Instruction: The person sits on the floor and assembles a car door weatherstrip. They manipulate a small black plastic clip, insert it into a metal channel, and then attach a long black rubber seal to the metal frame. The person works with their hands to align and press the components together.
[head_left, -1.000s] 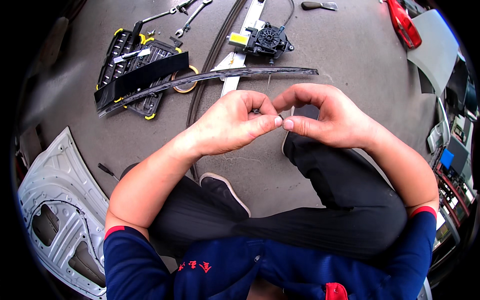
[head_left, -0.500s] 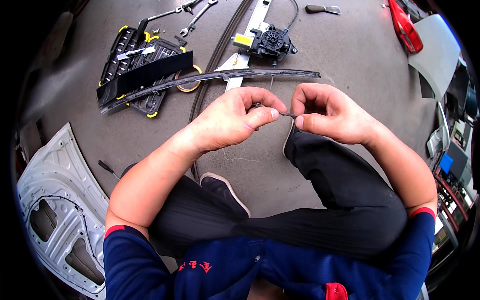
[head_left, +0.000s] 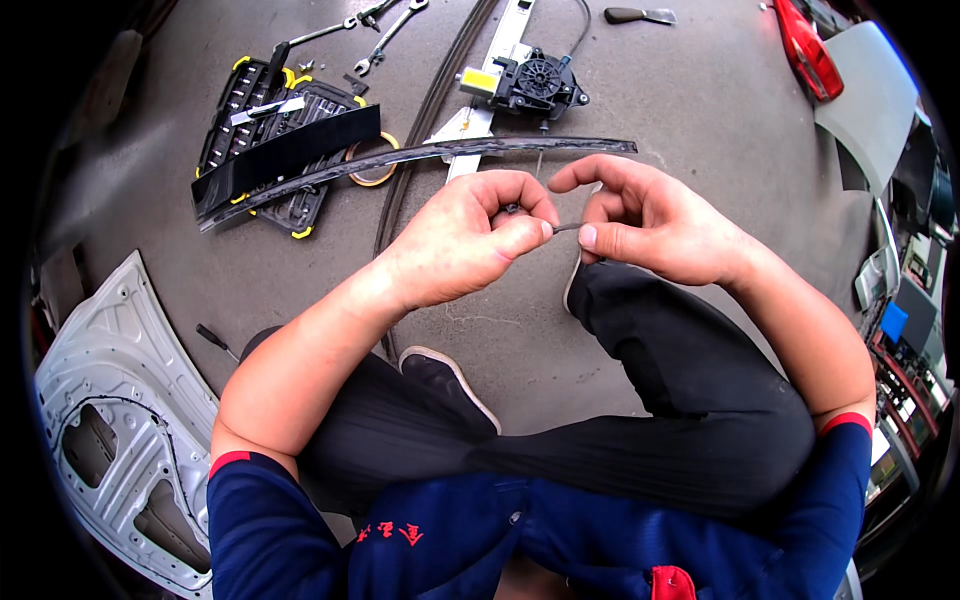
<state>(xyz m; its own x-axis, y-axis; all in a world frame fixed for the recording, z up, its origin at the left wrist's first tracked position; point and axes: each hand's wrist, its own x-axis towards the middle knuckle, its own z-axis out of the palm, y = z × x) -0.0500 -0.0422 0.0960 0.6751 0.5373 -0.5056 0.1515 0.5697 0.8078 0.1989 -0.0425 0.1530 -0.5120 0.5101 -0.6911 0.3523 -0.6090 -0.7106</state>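
Between my two hands, above the floor, stretches a short, thin dark strip [head_left: 567, 227]; its exact kind is too small to make out. My left hand [head_left: 490, 225] pinches one end between thumb and forefinger, and something dark shows inside its curled fingers. At the other end, the thumb and a bent finger of my right hand [head_left: 650, 220] close on the strip, while the forefinger is lifted away from it. Just beyond my hands a long curved black trim strip [head_left: 420, 153] lies across a window regulator rail [head_left: 478, 125] with a black motor [head_left: 540, 82].
An open tool case [head_left: 318, 100] lies far left under a flat black panel [head_left: 290, 150], beside a tape roll [head_left: 385, 170]. Wrenches [head_left: 390, 38] and a scraper [head_left: 640, 16] lie farther off. A silver door panel [head_left: 130, 400] and screwdriver [head_left: 215, 338] are left; a red tail light [head_left: 808, 50] is right.
My right forefinger has lifted and stretched out toward the left. Both hands have moved slightly left, and a little more of the strip shows between them.
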